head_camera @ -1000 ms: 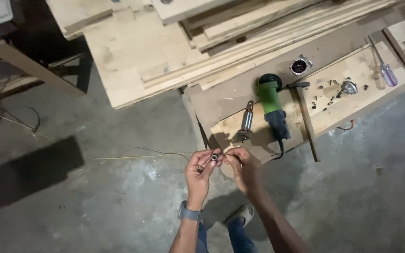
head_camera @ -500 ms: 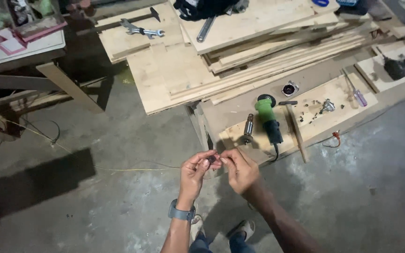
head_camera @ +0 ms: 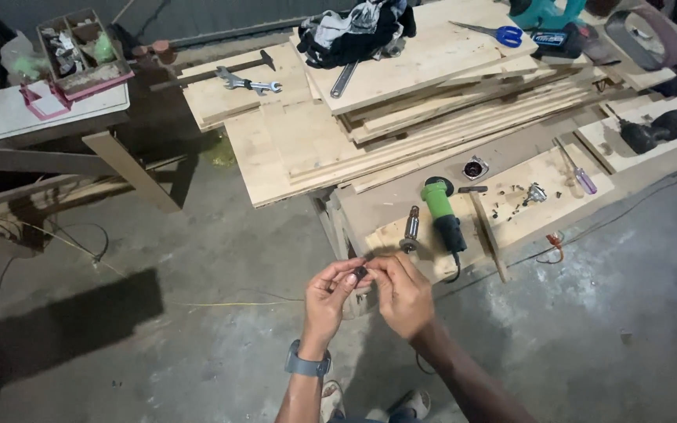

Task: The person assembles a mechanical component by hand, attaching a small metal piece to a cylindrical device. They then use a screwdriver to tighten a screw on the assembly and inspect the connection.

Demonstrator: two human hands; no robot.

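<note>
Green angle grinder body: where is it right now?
Head view, right of centre: the green angle grinder body lies on a low wooden board, between a metal armature on its left and a hammer on its right, just beyond both hands.

Small dark part (head_camera: 360, 272) between fingertips: too small to identify.

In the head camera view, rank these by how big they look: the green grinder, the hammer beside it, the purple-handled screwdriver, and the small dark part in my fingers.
1. hammer and green grinder: too alike to rank
2. screwdriver
3. small dark part, smallest, though nearest the camera
</note>
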